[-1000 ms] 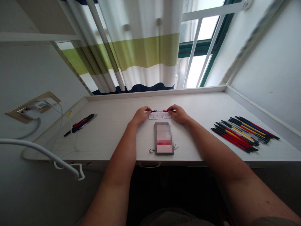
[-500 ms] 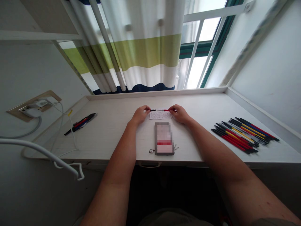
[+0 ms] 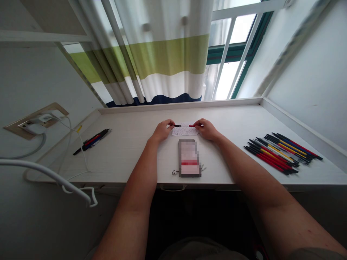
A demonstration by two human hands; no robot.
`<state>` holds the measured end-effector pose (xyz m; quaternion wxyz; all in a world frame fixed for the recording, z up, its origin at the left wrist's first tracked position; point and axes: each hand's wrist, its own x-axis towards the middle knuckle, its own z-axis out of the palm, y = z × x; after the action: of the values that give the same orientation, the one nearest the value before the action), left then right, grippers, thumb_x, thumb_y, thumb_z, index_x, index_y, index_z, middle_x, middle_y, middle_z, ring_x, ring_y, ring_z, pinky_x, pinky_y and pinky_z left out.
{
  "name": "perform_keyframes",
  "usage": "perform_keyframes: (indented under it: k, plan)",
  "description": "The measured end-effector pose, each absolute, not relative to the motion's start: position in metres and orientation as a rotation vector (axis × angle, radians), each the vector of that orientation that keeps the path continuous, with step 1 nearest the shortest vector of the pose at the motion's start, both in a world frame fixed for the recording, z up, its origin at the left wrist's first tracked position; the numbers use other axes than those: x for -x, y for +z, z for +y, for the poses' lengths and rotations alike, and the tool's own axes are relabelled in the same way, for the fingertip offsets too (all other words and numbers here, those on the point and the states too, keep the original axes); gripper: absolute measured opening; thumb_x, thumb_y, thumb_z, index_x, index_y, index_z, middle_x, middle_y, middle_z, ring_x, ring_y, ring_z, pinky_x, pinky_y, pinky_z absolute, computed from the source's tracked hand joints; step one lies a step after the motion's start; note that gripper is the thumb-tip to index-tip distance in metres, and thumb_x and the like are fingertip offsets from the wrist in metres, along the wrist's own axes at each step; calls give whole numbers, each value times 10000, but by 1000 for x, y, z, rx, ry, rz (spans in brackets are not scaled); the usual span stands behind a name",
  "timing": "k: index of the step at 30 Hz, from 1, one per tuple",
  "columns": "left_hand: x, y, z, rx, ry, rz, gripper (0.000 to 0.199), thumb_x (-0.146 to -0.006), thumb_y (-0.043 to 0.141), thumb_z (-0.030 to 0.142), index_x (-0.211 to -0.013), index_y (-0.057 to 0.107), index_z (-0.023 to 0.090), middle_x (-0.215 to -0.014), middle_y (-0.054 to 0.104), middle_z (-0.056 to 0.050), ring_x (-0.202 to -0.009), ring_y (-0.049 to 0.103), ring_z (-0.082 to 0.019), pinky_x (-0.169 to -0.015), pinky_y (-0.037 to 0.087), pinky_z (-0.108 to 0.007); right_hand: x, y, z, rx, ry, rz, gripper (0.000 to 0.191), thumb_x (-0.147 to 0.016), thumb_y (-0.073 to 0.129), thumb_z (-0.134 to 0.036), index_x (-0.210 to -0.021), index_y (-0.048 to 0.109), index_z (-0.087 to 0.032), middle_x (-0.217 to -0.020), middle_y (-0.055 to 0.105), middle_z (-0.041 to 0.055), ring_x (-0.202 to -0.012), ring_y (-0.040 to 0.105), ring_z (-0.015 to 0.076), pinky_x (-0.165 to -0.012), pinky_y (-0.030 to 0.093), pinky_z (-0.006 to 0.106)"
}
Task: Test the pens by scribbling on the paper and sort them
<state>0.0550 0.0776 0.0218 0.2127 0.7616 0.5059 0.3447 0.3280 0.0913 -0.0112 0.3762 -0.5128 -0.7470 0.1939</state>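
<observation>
Near the middle of the desk, my left hand [image 3: 163, 130] pinches a small black piece [image 3: 177, 125], which looks like a pen cap. My right hand [image 3: 206, 129] is closed on a red pen part [image 3: 191, 126]. A thin, pale length spans the gap between the black and red pieces, in one line. Just beneath lies a white paper slip [image 3: 185, 131] covered with small marks. Closer to the desk's front edge is a blurred-out box-like object [image 3: 189, 158] with a red band.
Several red, yellow, blue, black and white pens [image 3: 282, 150] lie in rows at the right. A small bunch of pens [image 3: 92, 141] is at the left, beside white cables [image 3: 83, 148] and a wall socket [image 3: 35, 121]. A raised rim [image 3: 179, 106] borders the white desk's back.
The black and red pieces look slightly closer together, with a shorter pale length between them. Both hands keep their grips. The whole view has shifted slightly.
</observation>
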Motion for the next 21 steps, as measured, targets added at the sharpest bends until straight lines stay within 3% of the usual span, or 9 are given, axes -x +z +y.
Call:
perform_keyframes:
  k: [21]
  plan:
    - [-69, 22, 73, -2101, 930, 1346, 135, -880, 641, 236, -963, 745, 211, -1026, 781, -62, -979, 687, -224, -964, 526, -387, -317, 7, 73, 1217, 387, -2031, 185, -930, 573, -206, -942, 756, -221, -1021, 668, 92, -949, 624, 253, -862, 523, 406]
